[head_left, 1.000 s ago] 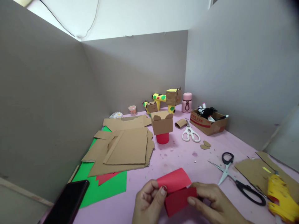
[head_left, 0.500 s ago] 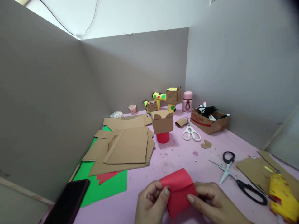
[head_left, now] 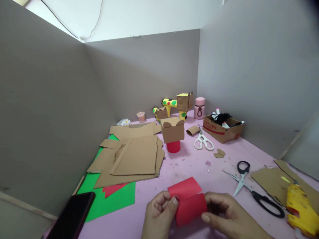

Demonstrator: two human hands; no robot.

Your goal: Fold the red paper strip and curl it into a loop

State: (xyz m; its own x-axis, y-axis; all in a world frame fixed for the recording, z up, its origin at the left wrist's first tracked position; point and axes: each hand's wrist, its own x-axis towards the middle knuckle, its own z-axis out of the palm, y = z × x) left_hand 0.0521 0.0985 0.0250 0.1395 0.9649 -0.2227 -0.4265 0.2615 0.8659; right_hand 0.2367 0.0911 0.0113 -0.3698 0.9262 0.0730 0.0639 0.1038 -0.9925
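A pink tabletop fills the lower half of the view, walled on three sides by tall grey partition panels. At about 9 o'clock from the table's middle lies a stack of flat brown corrugated cardboard sheets, resting on a green paper sheet with a jagged red paper scrap showing at its near edge. At 3 o'clock more brown cardboard offcuts lie flat, and a yellow glue gun sits on them near the right edge. A black smartphone lies at 8 o'clock by the table's corner. At 1 o'clock stands an open brown cardboard box of supplies. At 12 o'clock a small brown cardboard cube sits on top of a red cup; behind it stand yellow-and-brown cardboard figures and a pink lidded flask.

At 6 o'clock, close to the near edge, the left hand and right hand hold a folded red paper rectangle just above the tabletop. The left thumb and fingers are pinched on its left edge, and the right thumb and fingers are clamped on its right edge, bending the near flap over.

Black-handled scissors lie open at 4 o'clock, white-handled scissors at 1 o'clock, with two small brown cardboard ovals between the pairs.
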